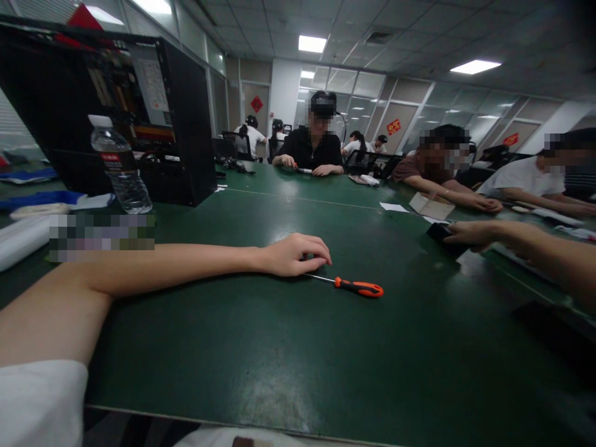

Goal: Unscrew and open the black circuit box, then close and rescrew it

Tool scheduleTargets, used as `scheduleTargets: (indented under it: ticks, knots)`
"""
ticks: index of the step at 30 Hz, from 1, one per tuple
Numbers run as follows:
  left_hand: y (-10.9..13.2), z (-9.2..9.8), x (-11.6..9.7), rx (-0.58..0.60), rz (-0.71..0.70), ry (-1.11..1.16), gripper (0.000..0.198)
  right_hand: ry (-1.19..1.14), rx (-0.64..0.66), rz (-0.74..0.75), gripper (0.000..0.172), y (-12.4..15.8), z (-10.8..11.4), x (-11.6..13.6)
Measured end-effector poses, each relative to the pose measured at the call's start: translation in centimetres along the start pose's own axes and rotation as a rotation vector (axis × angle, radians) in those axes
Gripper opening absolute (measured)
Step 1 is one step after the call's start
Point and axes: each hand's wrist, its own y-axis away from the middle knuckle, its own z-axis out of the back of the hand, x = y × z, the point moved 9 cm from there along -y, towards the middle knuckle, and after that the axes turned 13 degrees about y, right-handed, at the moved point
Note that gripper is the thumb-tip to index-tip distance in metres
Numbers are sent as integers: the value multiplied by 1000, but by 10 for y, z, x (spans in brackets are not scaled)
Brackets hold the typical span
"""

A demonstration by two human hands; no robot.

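Note:
My left hand rests on the green table, its fingers loosely bent and apart, with nothing seen in its grasp. Just right of it lies a screwdriver with an orange and black handle. Its thin shaft points toward this hand, and the tip is hidden at the hand's lower edge. Far to the right, my right hand grips a dark, box-shaped object above or on the tabletop; I cannot tell whether it touches. Blur hides that object's details.
An opened black computer case stands at the left, with a water bottle before it. A small beige box and white papers lie at the right. Across the table a person in black works; other people sit along the right side.

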Motion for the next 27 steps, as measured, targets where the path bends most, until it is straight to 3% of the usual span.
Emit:
scheduleTargets:
  ticks: [4,13,21,27]
  knots:
    - [0,6,4,-64,20,-25,24,24,191,100,30,-3,-29,22]
    - [4,31,15,-331,61,-108,33,238,244,430,17,-36,-31,133]
    - [8,39,28,-408,164,-114,35,280,174,630,26,14,-8,203]
    - [3,29,24,-305,141,-123,30,198,21,810,26,59,14,251]
